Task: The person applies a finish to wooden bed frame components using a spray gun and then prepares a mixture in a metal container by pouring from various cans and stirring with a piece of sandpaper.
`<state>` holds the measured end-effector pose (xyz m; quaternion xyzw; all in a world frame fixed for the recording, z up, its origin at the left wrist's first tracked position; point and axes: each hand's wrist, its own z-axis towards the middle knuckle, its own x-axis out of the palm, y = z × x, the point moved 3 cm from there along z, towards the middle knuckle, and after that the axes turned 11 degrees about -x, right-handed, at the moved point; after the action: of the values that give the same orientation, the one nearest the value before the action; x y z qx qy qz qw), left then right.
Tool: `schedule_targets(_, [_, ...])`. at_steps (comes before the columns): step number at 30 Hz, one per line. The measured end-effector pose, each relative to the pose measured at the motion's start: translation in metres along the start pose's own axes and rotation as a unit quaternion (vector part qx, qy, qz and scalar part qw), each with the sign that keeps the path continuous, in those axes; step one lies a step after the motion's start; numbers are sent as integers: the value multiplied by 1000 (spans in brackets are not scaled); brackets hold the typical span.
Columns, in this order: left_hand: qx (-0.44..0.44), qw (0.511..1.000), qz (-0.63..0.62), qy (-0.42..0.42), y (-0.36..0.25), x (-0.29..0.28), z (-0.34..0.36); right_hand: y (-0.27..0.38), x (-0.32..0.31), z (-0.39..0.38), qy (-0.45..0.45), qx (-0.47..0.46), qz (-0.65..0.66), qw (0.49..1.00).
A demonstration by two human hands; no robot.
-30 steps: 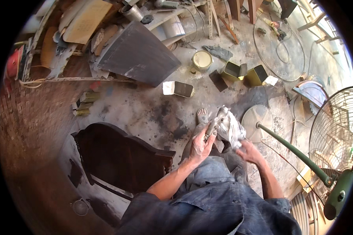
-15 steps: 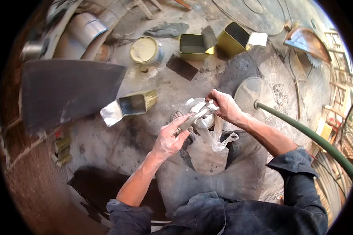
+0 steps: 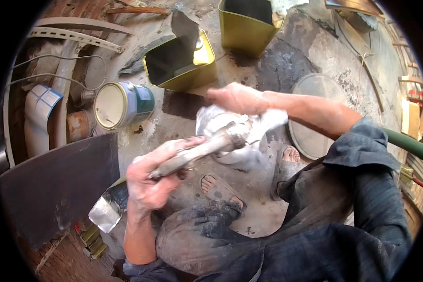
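Observation:
A grey metal tool [image 3: 192,156] with a long handle and a rounded head lies across my left hand [image 3: 152,174], whose fingers are closed round the handle. Motion blur hides the tool's exact kind. Its head is in front of a crumpled white plastic bag [image 3: 242,157], partly covering it. Over the bag's far side is my right hand [image 3: 237,97], closed, its fingertips smeared by movement. Whether it grips the bag's edge or something small does not show. Below the bag are my sandalled feet, the left one [image 3: 216,187] and the right one [image 3: 290,157].
Ahead stand two open yellow-green square tins [image 3: 192,75] [image 3: 246,28] and a lidded round paint can [image 3: 122,105]. A dark panel [image 3: 61,188] leans at left, beside a tin with a bent silver lid [image 3: 105,214]. A round disc [image 3: 319,117] and green hose [image 3: 404,142] lie right.
My view has swung closer to the tins. The left hand has drawn the tool leftward, and the right hand has come off the tool's head to beyond the bag.

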<state>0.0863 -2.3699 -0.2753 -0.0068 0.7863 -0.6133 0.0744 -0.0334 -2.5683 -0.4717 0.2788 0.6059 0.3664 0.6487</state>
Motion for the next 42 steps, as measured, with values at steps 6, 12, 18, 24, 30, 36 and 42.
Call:
schedule_targets(6, [-68, 981, -61, -174, 44, -11, 7, -56, -8, -31, -115, 88, -91, 985])
schedule_targets(12, [7, 970, -31, -242, 55, -19, 12, 10, -30, -18, -67, -85, 0, 994])
schedule_targets(18, [-9, 951, -45, -304, 81, -29, -1, 1, 20, -56, -8, -97, -120, 988])
schedule_targets(24, [19, 934, -185, -306, 95, -34, -10, 0, 43, -75, 140, -146, -24, 979])
schedule_targets(30, [38, 934, -213, -285, 103, -27, -9, -17, 27, -69, -14, 83, 71, 994])
schedule_targets(36, [13, 928, -281, -245, 116, -35, -29, -11, 32, -43, 54, 152, 20, 987])
schedule_targets(42, [44, 910, -298, -285, 113, -41, -56, -28, 62, -32, 200, 174, -52, 963])
